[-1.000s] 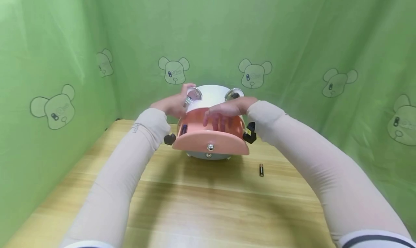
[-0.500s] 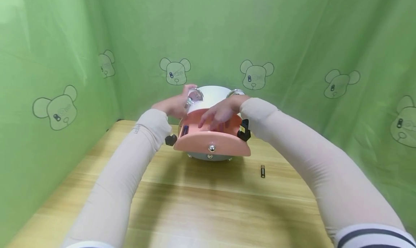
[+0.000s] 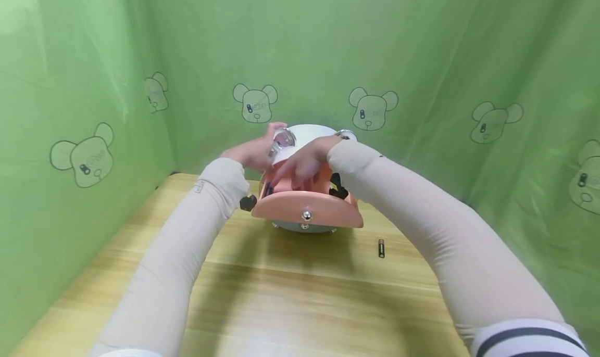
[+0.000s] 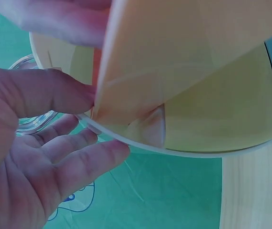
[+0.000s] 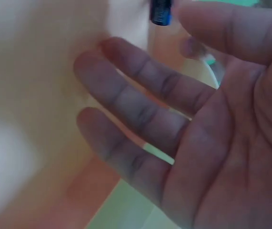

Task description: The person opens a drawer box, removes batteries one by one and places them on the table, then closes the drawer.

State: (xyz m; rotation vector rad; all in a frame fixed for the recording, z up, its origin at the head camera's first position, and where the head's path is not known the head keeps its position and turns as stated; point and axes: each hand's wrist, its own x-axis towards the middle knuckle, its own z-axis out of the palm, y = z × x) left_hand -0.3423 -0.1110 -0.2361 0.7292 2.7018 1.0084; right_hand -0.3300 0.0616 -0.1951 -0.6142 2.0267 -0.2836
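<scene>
A rounded white bin [image 3: 307,133] with round silver rings stands at the back of the table, its pink scoop-shaped drawer [image 3: 307,203] tipped out towards me. My left hand [image 3: 255,153] holds the bin's upper left edge; the left wrist view has the thumb on one side of the rim and fingers on the other. My right hand [image 3: 307,164] reaches into the drawer with loosely bent, spread fingers [image 5: 136,102] over the pale inner wall. A dark blue battery [image 5: 160,12] shows close to the right thumb tip, at the drawer's left end.
A black battery [image 3: 382,249] lies on the wooden table [image 3: 300,305] to the right of the bin. Green cloth [image 3: 309,45] with printed bear heads hangs behind and on both sides. A black wrist camera [image 3: 247,203] sits under the left wrist.
My right hand has moved left inside the drawer, from its right half towards the blue battery. The left hand keeps its place on the bin's edge. The black battery stays on the table.
</scene>
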